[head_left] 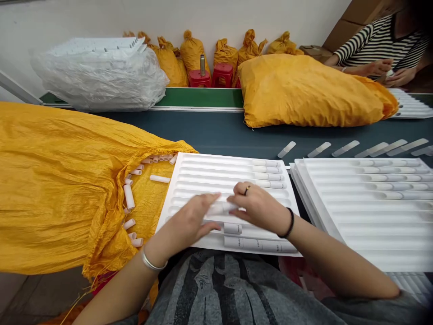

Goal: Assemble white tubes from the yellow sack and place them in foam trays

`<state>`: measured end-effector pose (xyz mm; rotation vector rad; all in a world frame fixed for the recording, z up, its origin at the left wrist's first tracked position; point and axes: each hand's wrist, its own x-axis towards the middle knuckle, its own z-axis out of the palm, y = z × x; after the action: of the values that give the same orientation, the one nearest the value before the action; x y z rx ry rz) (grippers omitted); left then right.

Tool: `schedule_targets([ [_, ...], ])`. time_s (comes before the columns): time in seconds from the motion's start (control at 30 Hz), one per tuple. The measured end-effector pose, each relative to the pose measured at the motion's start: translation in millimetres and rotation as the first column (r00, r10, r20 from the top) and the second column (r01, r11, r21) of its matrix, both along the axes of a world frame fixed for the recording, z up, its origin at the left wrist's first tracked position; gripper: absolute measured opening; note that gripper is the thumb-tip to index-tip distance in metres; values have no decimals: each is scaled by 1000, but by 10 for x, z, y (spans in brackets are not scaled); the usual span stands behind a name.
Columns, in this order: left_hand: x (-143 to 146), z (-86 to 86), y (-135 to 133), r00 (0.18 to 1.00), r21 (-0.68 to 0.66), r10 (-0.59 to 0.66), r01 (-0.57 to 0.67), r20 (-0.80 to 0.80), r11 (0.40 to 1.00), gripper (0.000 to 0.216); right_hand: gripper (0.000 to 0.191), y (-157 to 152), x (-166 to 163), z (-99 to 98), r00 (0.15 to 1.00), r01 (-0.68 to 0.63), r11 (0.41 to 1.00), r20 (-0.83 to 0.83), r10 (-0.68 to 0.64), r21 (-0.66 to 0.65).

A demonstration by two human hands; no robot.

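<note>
A white grooved tray lies in front of me, with white tubes in its far grooves at the right and in the two nearest grooves. My left hand and my right hand meet over the tray's middle. Both pinch one white tube between their fingertips, just above a groove. My left wrist wears a silver bangle, my right wrist a black band, and a ring is on a right finger. An open orange sack at my left spills several loose white tubes beside the tray.
A second stack of grooved trays lies at the right. A dark conveyor belt carries flat white pieces and a full orange sack. Bagged white trays sit far left. A person in a striped top works at the far right.
</note>
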<state>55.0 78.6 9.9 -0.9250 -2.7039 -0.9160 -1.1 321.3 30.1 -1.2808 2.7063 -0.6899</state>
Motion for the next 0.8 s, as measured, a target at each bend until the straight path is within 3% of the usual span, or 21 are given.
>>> schedule_targets([
  [0.07,-226,-117,-336,971,-79,240,-238,8,968,63,23,92,-424,-91,964,253,965,-94,-247,63],
  [0.13,-470,-283,-715,834,-204,552,-542,-9,815,44,27,230,-909,-177,824,566,816,-66,-563,117],
  [0.17,-578,-376,-890,805,-241,593,-574,7,783,40,28,299,-1139,-216,730,675,716,-20,-683,180],
  [0.23,-742,-556,-1163,800,-299,598,-558,57,774,35,28,406,-1517,-294,642,736,624,21,-766,264],
  [0.37,-851,-761,-1391,798,-354,587,-514,135,781,27,25,453,-1880,-412,602,706,583,93,-793,402],
  [0.47,-802,-714,-1396,770,-333,626,-561,127,758,26,30,456,-1900,-345,586,693,556,91,-805,459],
  [0.57,-664,-531,-1266,756,-244,649,-617,80,748,33,40,453,-1634,-152,574,732,516,6,-819,445],
  [0.63,-541,-380,-1081,771,-102,634,-627,59,772,35,36,390,-1224,-52,637,721,573,-47,-769,389],
  [0.67,-480,-309,-966,791,7,609,-611,59,792,34,30,333,-957,-35,737,648,677,-64,-673,349],
  [0.7,-422,-245,-843,815,111,575,-579,69,808,32,28,262,-667,-43,837,525,786,-30,-546,325],
  [0.73,-372,-192,-718,839,197,537,-542,83,817,30,27,181,-371,-76,906,391,859,28,-423,329],
  [0.77,-330,-150,-599,860,265,501,-508,97,820,28,22,99,-90,-129,957,252,914,60,-285,317],
  [0.8,-296,-121,-491,875,304,471,-481,112,822,26,15,22,159,-194,979,154,931,74,-188,331],
])
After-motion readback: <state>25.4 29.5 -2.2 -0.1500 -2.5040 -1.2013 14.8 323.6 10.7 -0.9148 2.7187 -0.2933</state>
